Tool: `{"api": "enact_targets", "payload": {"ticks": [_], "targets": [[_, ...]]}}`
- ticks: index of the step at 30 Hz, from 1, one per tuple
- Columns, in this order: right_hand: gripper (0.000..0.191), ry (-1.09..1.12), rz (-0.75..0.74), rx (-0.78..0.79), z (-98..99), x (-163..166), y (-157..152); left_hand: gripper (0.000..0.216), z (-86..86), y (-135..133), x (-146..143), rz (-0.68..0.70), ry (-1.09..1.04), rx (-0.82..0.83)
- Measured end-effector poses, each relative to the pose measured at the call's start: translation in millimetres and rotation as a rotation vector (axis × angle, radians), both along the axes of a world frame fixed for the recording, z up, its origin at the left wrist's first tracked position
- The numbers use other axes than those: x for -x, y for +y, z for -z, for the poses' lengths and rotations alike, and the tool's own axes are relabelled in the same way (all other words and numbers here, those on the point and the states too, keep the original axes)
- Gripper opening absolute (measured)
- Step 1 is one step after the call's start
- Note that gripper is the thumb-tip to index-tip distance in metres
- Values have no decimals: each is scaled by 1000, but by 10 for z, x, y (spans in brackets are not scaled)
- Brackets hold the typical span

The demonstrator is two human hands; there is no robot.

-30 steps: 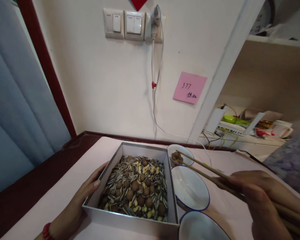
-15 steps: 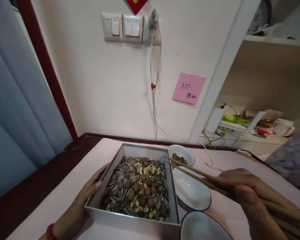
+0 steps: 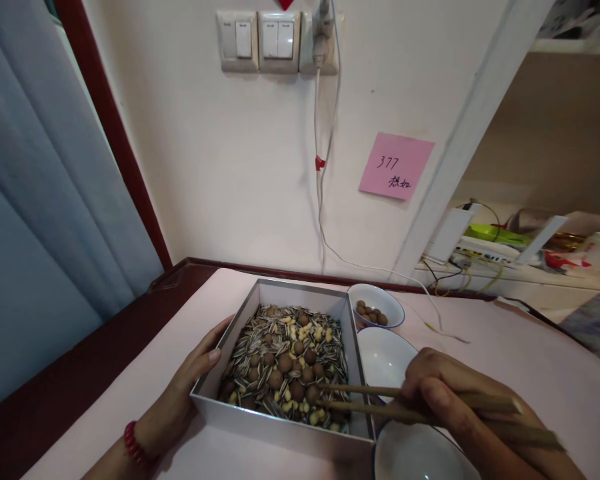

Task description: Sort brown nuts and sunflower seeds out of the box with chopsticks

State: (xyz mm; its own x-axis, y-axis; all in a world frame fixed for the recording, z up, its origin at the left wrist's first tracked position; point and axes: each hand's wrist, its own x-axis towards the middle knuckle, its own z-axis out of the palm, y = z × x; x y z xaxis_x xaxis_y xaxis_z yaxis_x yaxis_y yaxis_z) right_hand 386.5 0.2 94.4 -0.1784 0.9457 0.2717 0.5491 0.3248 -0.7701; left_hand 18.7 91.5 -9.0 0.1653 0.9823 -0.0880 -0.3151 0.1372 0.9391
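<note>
Left hand (image 3: pixel 193 377), red bead bracelet (image 3: pixel 133 445) on its wrist, lies flat against the outer left wall of the shallow grey cardboard box (image 3: pixel 275 427), fingers loosely curved along the wall, thumb near the rim; bracing, not closed around anything. Inside the box, right of that hand: mix of striped sunflower seeds (image 3: pixel 260 333), round brown nuts (image 3: pixel 285 363) and pale yellow kernels (image 3: pixel 320 332). Right hand (image 3: pixel 440 393) is closed around 2 long wooden chopsticks (image 3: pixel 360 400), pinched between thumb and fingers. From that grip the sticks run left over the box's right wall, tips a little apart above the near right part of the mix; whether a tip touches a nut cannot be told. Just beyond the grip, a white blue-rimmed bowl (image 3: pixel 380 353), bare inside; farther back, a smaller white bowl (image 3: pixel 377 307) holding several brown nuts. Below the grip, a third white bowl (image 3: pixel 415 460), cut by the frame edge. Everything sits on a pale pink table (image 3: pixel 505 360).
</note>
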Motion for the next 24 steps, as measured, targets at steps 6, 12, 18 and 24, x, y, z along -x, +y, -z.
{"api": "enact_targets", "payload": {"ticks": [6,12,18,24], "targets": [[46,33,19,26,-4,167,45,75,18,5,13,19,-23,3],[47,48,27,35,29,167,35,79,-7,-1,-2,6,-24,15],[46,56,62,42,69,145,27,78,-35,6,-30,1,-19,10],[44,51,46,24,47,112,44,72,25,18,13,23,-34,2]]}}
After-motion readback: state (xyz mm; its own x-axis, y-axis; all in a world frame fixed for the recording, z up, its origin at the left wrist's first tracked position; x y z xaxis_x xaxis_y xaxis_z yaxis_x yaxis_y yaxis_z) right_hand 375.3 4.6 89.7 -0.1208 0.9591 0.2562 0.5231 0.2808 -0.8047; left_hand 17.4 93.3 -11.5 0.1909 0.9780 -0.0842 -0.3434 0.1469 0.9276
